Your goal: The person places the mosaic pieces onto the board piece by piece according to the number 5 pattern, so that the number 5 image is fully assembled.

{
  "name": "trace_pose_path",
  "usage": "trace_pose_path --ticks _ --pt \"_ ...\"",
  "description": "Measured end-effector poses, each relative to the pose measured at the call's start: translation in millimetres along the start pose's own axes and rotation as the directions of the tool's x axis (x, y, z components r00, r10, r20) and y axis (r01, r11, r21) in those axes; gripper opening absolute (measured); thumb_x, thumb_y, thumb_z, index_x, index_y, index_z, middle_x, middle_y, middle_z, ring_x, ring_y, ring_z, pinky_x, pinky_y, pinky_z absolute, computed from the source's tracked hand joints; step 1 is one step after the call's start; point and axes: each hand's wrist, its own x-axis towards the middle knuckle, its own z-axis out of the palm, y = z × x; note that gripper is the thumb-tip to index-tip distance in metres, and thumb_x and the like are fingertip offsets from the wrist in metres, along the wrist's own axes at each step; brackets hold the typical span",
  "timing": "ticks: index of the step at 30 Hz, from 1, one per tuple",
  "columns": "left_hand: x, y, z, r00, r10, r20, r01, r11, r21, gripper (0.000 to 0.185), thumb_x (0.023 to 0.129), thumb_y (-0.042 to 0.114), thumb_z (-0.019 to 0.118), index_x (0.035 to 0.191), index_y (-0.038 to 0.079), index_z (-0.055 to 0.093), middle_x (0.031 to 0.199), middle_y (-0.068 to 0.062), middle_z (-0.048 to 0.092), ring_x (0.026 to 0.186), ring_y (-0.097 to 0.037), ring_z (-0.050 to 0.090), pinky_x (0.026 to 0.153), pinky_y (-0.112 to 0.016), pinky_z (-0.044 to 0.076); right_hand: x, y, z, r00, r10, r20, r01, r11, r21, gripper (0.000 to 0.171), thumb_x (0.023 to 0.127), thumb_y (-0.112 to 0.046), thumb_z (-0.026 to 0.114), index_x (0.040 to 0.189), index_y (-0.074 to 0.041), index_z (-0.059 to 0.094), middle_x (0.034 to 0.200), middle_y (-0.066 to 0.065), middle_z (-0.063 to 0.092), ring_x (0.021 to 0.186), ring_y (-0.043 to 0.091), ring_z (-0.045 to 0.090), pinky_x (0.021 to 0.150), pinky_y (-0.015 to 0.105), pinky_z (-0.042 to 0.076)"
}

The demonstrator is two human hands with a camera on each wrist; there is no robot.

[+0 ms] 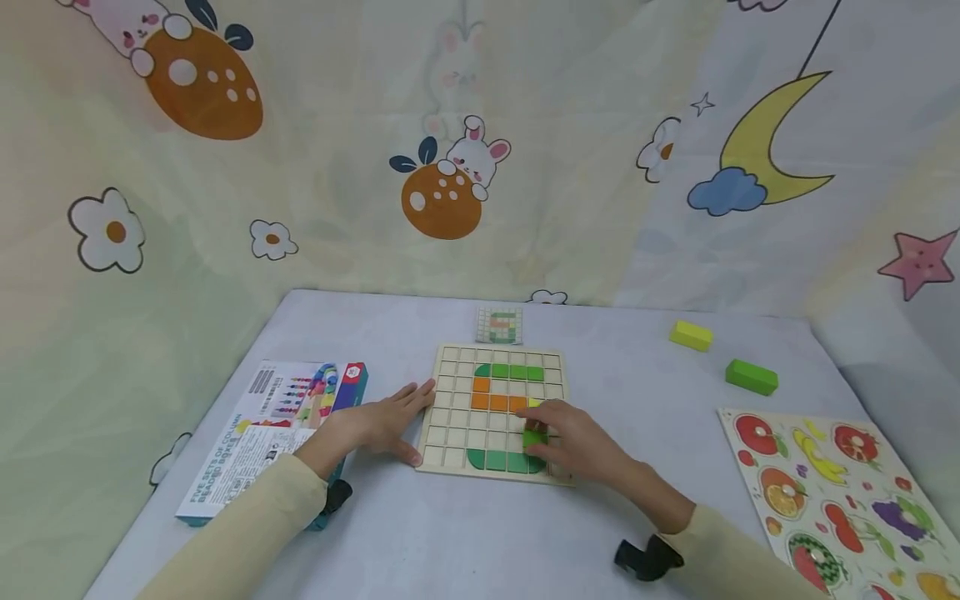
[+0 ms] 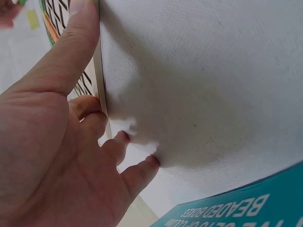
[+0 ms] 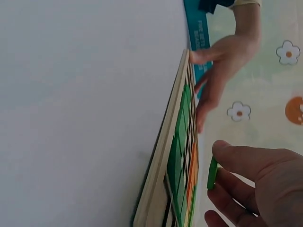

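Note:
A wooden grid board [image 1: 448,421] lies flat at the middle of the table. Green tiles [image 1: 517,372] line its upper part, orange tiles [image 1: 491,402] the middle, and darker green tiles [image 1: 495,460] the bottom. My left hand [image 1: 386,423] rests at the board's left edge, its thumb and fingers spread along the side. Over the board's right side, my right hand [image 1: 581,442] pinches a small green tile [image 3: 212,172] between thumb and fingers. That hand partly covers a yellow tile [image 1: 534,402]. A small pattern card [image 1: 499,326] lies just behind the board.
Left of the board lies a printed box [image 1: 217,479], partly under the left forearm. A yellow block [image 1: 692,336] and a green block [image 1: 752,377] sit at the back right. In the right front corner is a fruit-picture board [image 1: 810,492].

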Motion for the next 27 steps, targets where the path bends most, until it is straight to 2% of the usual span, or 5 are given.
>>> trace_pose_path --ticks 6,11,19,27 --pt "0.9 0.2 1.0 1.000 0.015 -0.002 -0.015 1.000 0.005 0.104 0.079 0.042 0.077 0.157 0.018 0.013 0.165 0.003 -0.002 0.153 -0.026 0.003 0.118 -0.052 0.024 41 -24 27 0.993 -0.047 0.109 0.041 0.998 0.055 0.044 0.084 -0.021 0.076 0.125 -0.012 0.064 0.098 -0.005 0.066 0.088 0.009 0.057 0.082 0.026 0.050" --pt "-0.8 -0.1 -0.4 1.000 0.002 -0.001 -0.002 1.000 0.003 0.104 0.079 0.042 0.077 0.157 0.018 0.013 0.165 0.003 -0.001 0.153 -0.026 0.003 0.118 -0.052 0.026 55 -30 38 0.990 -0.062 0.124 0.058 0.998 0.039 0.042 0.084 -0.023 0.076 0.124 -0.013 0.065 0.096 -0.004 0.065 0.087 0.010 0.056 0.079 0.024 0.049" --pt "-1.6 0.0 -2.1 1.000 -0.004 0.001 0.004 1.000 0.001 0.103 0.078 0.042 0.077 0.157 0.017 0.014 0.166 0.002 -0.001 0.153 -0.028 0.004 0.117 -0.054 0.026 61 -32 40 0.991 -0.064 0.117 0.058 0.997 0.052 0.043 0.085 -0.024 0.075 0.124 -0.012 0.065 0.097 -0.003 0.066 0.088 0.010 0.056 0.080 0.025 0.050" --pt "-1.4 0.4 -0.8 1.000 0.003 -0.004 -0.003 1.000 0.004 0.103 0.078 0.041 0.077 0.157 0.017 0.015 0.166 0.002 -0.001 0.153 -0.028 0.004 0.117 -0.054 0.027 57 -32 38 0.991 -0.052 0.126 0.045 0.997 0.057 0.042 0.086 -0.022 0.074 0.125 -0.012 0.064 0.102 -0.003 0.066 0.090 0.011 0.058 0.080 0.023 0.050"
